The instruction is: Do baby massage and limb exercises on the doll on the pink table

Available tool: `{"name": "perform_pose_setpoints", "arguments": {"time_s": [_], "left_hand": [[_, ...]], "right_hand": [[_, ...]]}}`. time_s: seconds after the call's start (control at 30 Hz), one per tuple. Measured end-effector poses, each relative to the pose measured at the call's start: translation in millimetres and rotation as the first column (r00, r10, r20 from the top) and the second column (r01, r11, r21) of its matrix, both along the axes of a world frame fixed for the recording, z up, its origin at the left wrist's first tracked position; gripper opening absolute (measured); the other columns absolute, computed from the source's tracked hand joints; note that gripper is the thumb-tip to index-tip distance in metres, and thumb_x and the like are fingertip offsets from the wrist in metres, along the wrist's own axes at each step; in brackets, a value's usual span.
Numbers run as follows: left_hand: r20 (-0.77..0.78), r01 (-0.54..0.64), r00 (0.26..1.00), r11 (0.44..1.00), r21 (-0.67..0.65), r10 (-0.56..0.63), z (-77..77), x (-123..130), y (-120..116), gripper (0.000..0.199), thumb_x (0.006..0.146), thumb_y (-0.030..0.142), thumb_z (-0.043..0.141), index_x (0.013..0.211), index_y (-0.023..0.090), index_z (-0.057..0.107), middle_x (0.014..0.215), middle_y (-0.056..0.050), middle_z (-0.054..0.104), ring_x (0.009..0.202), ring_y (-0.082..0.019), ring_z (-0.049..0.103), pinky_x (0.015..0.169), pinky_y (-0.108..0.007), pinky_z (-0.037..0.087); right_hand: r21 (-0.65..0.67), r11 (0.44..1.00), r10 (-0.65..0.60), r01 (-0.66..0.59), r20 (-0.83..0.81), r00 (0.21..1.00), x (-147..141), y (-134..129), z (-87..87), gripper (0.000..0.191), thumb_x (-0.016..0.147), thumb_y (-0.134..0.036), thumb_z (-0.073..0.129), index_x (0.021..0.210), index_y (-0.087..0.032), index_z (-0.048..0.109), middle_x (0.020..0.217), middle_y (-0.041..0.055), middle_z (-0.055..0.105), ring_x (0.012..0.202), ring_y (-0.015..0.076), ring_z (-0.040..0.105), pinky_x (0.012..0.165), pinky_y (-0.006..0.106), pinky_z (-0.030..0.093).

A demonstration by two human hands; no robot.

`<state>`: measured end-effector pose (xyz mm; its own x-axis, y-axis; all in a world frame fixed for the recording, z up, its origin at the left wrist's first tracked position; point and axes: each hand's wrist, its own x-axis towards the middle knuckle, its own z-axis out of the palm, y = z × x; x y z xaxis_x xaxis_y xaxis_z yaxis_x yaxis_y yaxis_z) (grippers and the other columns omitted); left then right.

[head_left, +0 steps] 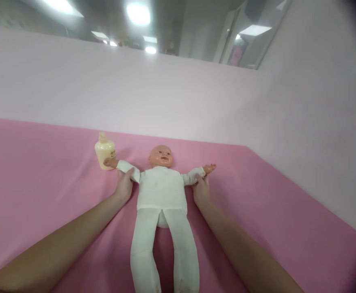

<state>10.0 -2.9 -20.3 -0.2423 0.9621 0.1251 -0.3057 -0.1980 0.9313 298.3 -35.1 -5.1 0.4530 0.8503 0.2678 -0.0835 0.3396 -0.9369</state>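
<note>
A baby doll (162, 189) with a white cloth body lies on its back, head away from me, arms spread to both sides. My left hand (124, 185) is closed around the doll's arm on the left, with the thumb on top of the white cloth. On the other side, my right hand (201, 189) grips the doll's other arm just below its wrist. The fingers of both hands are partly hidden under the arms. Beside the doll's left-side hand stands a pale yellow pump bottle (105, 151), upright; the doll's hand overlaps its front.
A pink padded surface (59, 171) lies under the doll and bottle. Behind it rises a pale wall (111, 85), which meets another wall (312, 122) on the right. Higher up, a reflective glass panel (166, 28) shows ceiling lights.
</note>
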Motion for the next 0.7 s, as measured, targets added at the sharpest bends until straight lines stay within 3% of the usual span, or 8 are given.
{"name": "perform_pose_setpoints", "arguments": {"time_s": [0.07,0.17,0.27,0.33,0.4,0.53,0.6,0.7], "left_hand": [[-0.082,0.028,0.996,0.999,0.030,-0.025,4.1,0,-3,0.060,0.085,0.031,0.062,0.138,0.033,0.034,0.134,-0.006,0.054,0.124,-0.023,0.054,0.104,-0.040,0.048],[-0.282,0.096,0.958,0.987,0.132,-0.055,12.1,2,-10,0.058,0.087,0.029,0.060,0.140,0.028,0.036,0.137,-0.008,0.051,0.131,-0.023,0.048,0.113,-0.042,0.039],[-0.521,0.259,0.845,0.943,0.208,-0.118,18.3,5,-14,0.049,0.089,0.024,0.051,0.138,0.024,0.044,0.139,-0.009,0.053,0.134,-0.025,0.045,0.117,-0.045,0.032],[-0.661,0.378,0.738,0.894,0.238,-0.136,20.4,6,-14,0.051,0.086,0.016,0.047,0.137,0.023,0.049,0.140,-0.008,0.054,0.134,-0.026,0.046,0.118,-0.047,0.030],[-0.725,0.428,0.679,0.865,0.263,-0.115,21.5,6,-14,0.057,0.082,0.011,0.044,0.138,0.022,0.050,0.141,-0.008,0.054,0.134,-0.026,0.045,0.118,-0.047,0.029],[-0.637,0.369,0.754,0.904,0.214,-0.157,21.0,6,-16,0.059,0.081,0.012,0.047,0.139,0.022,0.046,0.143,-0.008,0.052,0.135,-0.025,0.045,0.117,-0.045,0.031],[-0.514,0.302,0.837,0.942,0.148,-0.187,18.6,5,-16,0.056,0.080,0.015,0.052,0.136,0.022,0.045,0.137,-0.008,0.055,0.129,-0.025,0.049,0.112,-0.044,0.036],[-0.239,0.159,0.962,0.984,0.084,-0.135,12.9,4,-11,0.052,0.075,0.016,0.058,0.125,0.024,0.046,0.122,-0.006,0.059,0.116,-0.025,0.056,0.098,-0.040,0.047]], "right_hand": [[-0.057,0.998,0.007,-0.005,0.038,0.999,-6,-6,8.7,0.082,0.082,-0.030,0.057,0.155,-0.039,0.021,0.159,0.0013,0.035,0.142,0.0273,0.042,0.111,0.050,0.044],[-0.033,0.999,0.045,-0.039,0.225,0.973,-13,-13,14.3,0.063,0.085,-0.028,0.052,0.146,-0.032,0.041,0.141,0.0055,0.055,0.129,0.0269,0.053,0.110,0.050,0.043],[0.026,0.989,0.119,-0.148,0.459,0.880,-15,-16,12.3,0.049,0.090,-0.026,0.046,0.139,-0.028,0.051,0.137,0.0063,0.057,0.129,0.0244,0.052,0.116,0.051,0.036],[0.044,0.967,0.175,-0.252,0.603,0.778,-14,-15,10.1,0.046,0.090,-0.021,0.044,0.134,-0.027,0.057,0.140,0.0062,0.056,0.133,0.0230,0.048,0.119,0.049,0.031],[0.030,0.954,0.200,-0.298,0.677,0.708,-13,-15,9.0,0.047,0.088,-0.017,0.043,0.131,-0.028,0.060,0.140,0.0062,0.055,0.135,0.0225,0.046,0.121,0.047,0.030],[-0.012,0.966,0.208,-0.258,0.628,0.750,-14,-15,9.5,0.053,0.088,-0.016,0.042,0.138,-0.029,0.053,0.144,0.0054,0.052,0.137,0.0218,0.045,0.121,0.047,0.030],[-0.034,0.976,0.197,-0.213,0.545,0.815,-14,-15,8.5,0.056,0.089,-0.020,0.043,0.144,-0.029,0.045,0.147,0.0052,0.049,0.139,0.0216,0.044,0.120,0.048,0.031],[-0.021,0.992,0.121,-0.123,0.406,0.906,-12,-12,3.7,0.063,0.090,-0.028,0.045,0.151,-0.032,0.033,0.146,0.0063,0.051,0.135,0.0229,0.048,0.115,0.049,0.038]]}}
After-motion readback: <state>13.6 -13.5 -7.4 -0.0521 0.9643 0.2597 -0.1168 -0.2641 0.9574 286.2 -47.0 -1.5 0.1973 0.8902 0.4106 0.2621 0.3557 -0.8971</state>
